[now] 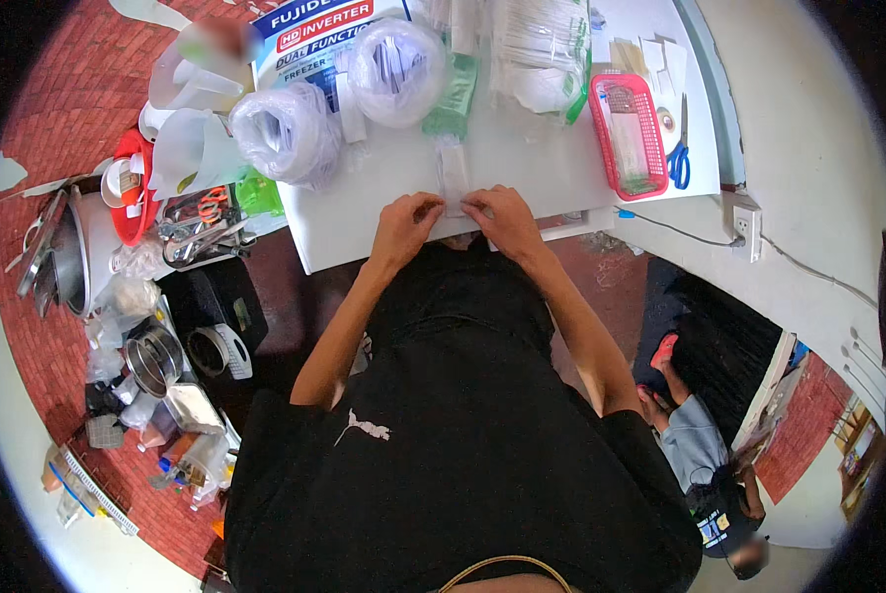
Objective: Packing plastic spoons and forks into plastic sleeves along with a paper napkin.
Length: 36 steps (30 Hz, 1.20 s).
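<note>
A narrow clear plastic sleeve point(454, 178) with something pale inside lies at the front edge of the white freezer lid point(354, 215). My left hand point(407, 222) pinches its near left corner, and my right hand point(503, 221) pinches the near right corner. Beyond it lies a green and clear plastic packet point(454, 96). Two rolls of clear plastic, a near one point(283, 137) and a farther one point(398, 73), stand to the left, with white pieces in their hollows. Farther right is a large clear bag of white plastic utensils point(539, 59).
To the right are a pink plastic basket point(663, 167) and blue-handled scissors point(678, 164). Translucent pitchers point(191, 152), a red container point(128, 215) and orange-handled scissors point(213, 205) crowd the left. A cord runs to a wall outlet point(747, 231). Another person point(698, 445) is at lower right.
</note>
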Available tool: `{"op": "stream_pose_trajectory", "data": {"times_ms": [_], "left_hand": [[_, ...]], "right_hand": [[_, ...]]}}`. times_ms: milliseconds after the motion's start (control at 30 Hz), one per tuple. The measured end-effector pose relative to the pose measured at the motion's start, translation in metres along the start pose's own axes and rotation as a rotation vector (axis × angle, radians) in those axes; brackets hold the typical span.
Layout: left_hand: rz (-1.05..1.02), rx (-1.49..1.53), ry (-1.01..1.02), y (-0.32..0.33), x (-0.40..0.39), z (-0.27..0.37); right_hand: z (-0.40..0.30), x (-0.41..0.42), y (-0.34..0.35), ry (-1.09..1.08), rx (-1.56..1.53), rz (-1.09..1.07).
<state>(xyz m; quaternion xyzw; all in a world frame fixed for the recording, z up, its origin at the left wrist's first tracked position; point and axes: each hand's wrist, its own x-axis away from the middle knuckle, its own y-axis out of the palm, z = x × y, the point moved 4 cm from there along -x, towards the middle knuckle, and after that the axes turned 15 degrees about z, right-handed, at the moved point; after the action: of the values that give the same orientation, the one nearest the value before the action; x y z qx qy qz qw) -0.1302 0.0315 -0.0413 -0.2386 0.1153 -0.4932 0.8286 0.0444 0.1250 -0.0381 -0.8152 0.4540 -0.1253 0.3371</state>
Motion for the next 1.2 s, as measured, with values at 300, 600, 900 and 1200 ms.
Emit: {"op": "stream_pose_trajectory", "data": {"times_ms": [300, 600, 900, 1200], "left_hand": [[0.043, -0.067, -0.029, 0.006, -0.004, 0.004], [0.254, -0.091, 0.253, 0.008, -0.002, 0.021], [0.058, 0.058, 0.522, 0.009, 0.000, 0.026], [-0.115, -0.438, 0.631, 0.014, -0.001, 0.024]], "right_hand": [[0.005, 0.005, 0.000, 0.083, 0.038, 0.081], [-0.008, -0.002, 0.001, 0.252, 0.067, 0.109], [-0.011, 0.002, 0.007, 0.394, 0.095, 0.224], [-0.012, 0.009, 0.016, 0.281, 0.080, 0.378]]}}
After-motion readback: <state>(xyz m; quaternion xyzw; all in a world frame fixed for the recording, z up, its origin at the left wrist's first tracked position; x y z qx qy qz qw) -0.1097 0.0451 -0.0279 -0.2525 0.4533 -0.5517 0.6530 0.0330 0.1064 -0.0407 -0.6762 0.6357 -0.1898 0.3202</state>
